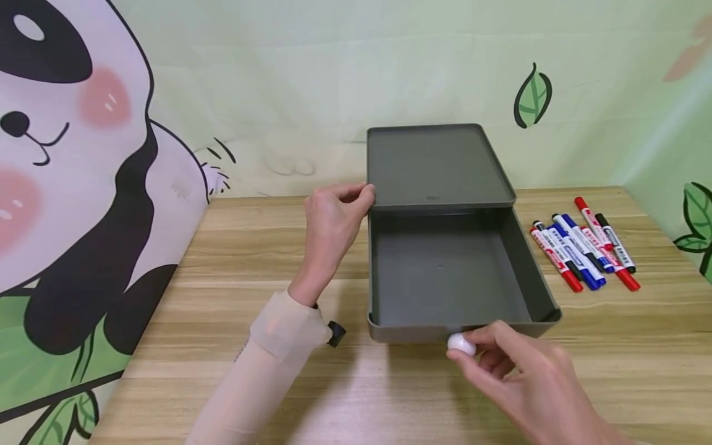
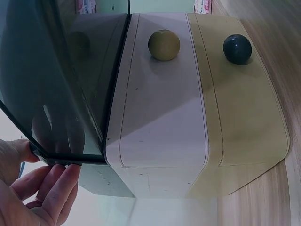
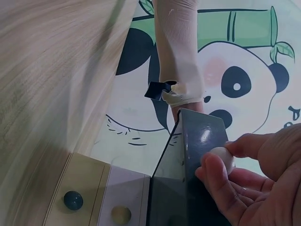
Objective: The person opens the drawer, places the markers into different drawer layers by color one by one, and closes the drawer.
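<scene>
A small drawer cabinet [image 1: 436, 162] with a grey top stands on the table, its grey top drawer [image 1: 525, 272] pulled far out and its bare floor showing. My right hand [image 1: 528, 377] pinches the drawer's white knob [image 1: 461, 345] between thumb and forefinger. At the cabinet's left front corner, my left hand [image 1: 334, 225] grips the edge, thumb and fingertips on it. Lower down, the left wrist view shows a pale drawer [image 2: 162, 103] with a yellowish knob [image 2: 164, 45], and a beige drawer [image 2: 244, 108] with a dark blue knob [image 2: 237, 49]; both are closed.
Several red, blue and black markers [image 1: 573, 247] lie in a loose pile right of the cabinet on the wooden table [image 1: 250, 247]. Behind the table hangs a light green cloth [image 1: 278, 80] printed with a panda and leaves.
</scene>
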The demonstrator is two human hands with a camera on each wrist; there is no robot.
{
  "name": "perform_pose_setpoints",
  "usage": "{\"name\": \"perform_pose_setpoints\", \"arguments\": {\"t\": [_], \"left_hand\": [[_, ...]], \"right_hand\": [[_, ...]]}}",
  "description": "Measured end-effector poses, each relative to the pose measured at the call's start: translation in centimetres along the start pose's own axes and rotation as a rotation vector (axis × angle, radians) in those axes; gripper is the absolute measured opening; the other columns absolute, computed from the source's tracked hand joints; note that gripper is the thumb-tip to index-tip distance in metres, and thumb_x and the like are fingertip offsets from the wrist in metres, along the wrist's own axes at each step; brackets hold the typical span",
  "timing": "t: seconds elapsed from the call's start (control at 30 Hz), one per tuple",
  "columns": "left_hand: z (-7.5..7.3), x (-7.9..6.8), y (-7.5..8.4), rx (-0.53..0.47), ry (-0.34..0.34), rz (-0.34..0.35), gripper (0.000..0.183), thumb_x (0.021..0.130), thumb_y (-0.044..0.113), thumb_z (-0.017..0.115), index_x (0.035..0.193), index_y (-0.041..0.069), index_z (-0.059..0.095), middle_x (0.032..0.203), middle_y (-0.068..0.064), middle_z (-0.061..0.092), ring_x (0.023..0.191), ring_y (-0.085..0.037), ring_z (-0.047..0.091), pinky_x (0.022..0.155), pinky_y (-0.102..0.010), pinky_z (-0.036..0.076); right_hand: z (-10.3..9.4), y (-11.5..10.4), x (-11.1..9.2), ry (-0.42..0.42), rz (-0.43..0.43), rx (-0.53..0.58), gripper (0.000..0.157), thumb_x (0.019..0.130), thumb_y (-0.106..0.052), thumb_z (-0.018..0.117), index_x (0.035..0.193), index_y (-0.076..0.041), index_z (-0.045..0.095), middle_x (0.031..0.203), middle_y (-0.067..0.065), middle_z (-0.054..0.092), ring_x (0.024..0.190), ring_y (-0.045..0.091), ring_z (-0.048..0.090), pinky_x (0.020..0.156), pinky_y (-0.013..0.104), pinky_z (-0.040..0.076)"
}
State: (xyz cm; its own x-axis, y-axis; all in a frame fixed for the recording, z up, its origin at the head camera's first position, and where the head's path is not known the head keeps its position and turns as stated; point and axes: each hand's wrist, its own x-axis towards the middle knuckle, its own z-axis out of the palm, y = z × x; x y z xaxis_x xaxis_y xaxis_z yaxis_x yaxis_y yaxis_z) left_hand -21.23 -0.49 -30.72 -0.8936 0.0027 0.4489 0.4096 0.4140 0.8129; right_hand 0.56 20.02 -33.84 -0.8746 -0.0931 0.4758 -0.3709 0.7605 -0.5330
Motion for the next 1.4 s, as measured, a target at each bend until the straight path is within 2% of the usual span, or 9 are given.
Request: {"name": "perform_pose_setpoints", "arguments": {"t": [0.3,0.5,0.57,0.7,0.8,1.0,1.13,1.3,1.4], "left_hand": [[-0.1,0.0,-0.2,-0.007,0.003,0.004,0.02,0.092,0.028,0.074,0.099,0.013,0.085,0.087,0.001,0.079,0.075,-0.01,0.07,0.071,-0.03,0.057],[-0.1,-0.1,-0.2,-0.01,0.001,0.001,0.02,0.093,0.028,0.075,0.1,0.013,0.085,0.088,0.001,0.079,0.076,-0.01,0.07,0.072,-0.031,0.057],[-0.1,-0.1,-0.2,-0.009,0.002,-0.002,0.02,0.093,0.029,0.075,0.1,0.013,0.085,0.089,0.001,0.079,0.076,-0.01,0.071,0.072,-0.03,0.057],[-0.1,-0.1,-0.2,-0.015,0.003,-0.004,0.021,0.093,0.029,0.074,0.101,0.012,0.085,0.09,0.0,0.079,0.077,-0.01,0.071,0.072,-0.03,0.057],[-0.1,-0.1,-0.2,-0.019,0.009,-0.003,0.021,0.093,0.028,0.074,0.1,0.012,0.085,0.09,0.0,0.079,0.077,-0.01,0.071,0.072,-0.031,0.057],[0.0,-0.1,-0.2,-0.02,0.018,0.013,0.02,0.092,0.026,0.074,0.1,0.012,0.085,0.09,-0.001,0.079,0.077,-0.01,0.072,0.071,-0.03,0.057],[0.1,0.0,-0.4,-0.021,0.021,0.019,0.02,0.092,0.026,0.074,0.1,0.012,0.085,0.09,-0.001,0.079,0.076,-0.01,0.072,0.071,-0.031,0.057],[0.1,-0.1,-0.5,-0.024,0.02,0.025,0.019,0.093,0.025,0.074,0.1,0.011,0.085,0.091,-0.001,0.079,0.077,-0.011,0.072,0.071,-0.031,0.057],[0.2,-0.1,-0.4,-0.033,0.015,0.025,0.02,0.093,0.025,0.074,0.101,0.01,0.085,0.091,-0.002,0.079,0.077,-0.012,0.072,0.07,-0.031,0.057]], "right_hand": [[0.0,-0.1,-0.1,-0.032,0.009,-0.033,0.034,0.075,-0.009,0.092,0.094,-0.022,0.067,0.08,-0.018,0.067,0.065,-0.008,0.055,0.056,0.012,0.05],[-0.7,-0.7,0.3,-0.118,0.131,-0.131,0.022,0.085,-0.023,0.087,0.098,-0.022,0.07,0.078,-0.02,0.065,0.064,-0.007,0.055,0.057,0.017,0.052],[-1.1,-0.9,0.4,-0.094,0.125,-0.138,0.02,0.084,-0.022,0.087,0.097,-0.022,0.072,0.077,-0.022,0.065,0.064,-0.006,0.055,0.057,0.017,0.052],[-2.0,-1.0,0.7,0.02,0.032,-0.124,0.024,0.078,-0.01,0.09,0.092,-0.022,0.074,0.077,-0.022,0.065,0.063,-0.006,0.055,0.057,0.012,0.048],[-3.0,-1.0,1.1,0.068,0.016,-0.128,0.026,0.077,-0.004,0.089,0.09,-0.021,0.075,0.077,-0.019,0.067,0.061,-0.004,0.055,0.057,0.009,0.046],[-5.2,0.1,2.1,0.109,0.083,-0.138,0.018,0.082,-0.002,0.085,0.091,-0.014,0.076,0.078,-0.008,0.071,0.058,0.001,0.056,0.056,0.009,0.046],[-6.7,1.4,2.8,0.166,0.123,-0.157,0.013,0.084,-0.002,0.084,0.091,-0.01,0.076,0.077,-0.004,0.071,0.059,-0.006,0.055,0.057,0.006,0.045],[-8.4,3.9,4.3,0.196,0.212,-0.111,0.005,0.092,-0.005,0.077,0.094,-0.001,0.075,0.071,-0.013,0.063,0.059,-0.007,0.052,0.049,0.011,0.04],[-9.4,5.7,5.4,0.182,0.24,-0.083,0.013,0.098,-0.006,0.069,0.1,0.006,0.072,0.069,-0.019,0.059,0.058,-0.005,0.051,0.05,0.012,0.039]]}}
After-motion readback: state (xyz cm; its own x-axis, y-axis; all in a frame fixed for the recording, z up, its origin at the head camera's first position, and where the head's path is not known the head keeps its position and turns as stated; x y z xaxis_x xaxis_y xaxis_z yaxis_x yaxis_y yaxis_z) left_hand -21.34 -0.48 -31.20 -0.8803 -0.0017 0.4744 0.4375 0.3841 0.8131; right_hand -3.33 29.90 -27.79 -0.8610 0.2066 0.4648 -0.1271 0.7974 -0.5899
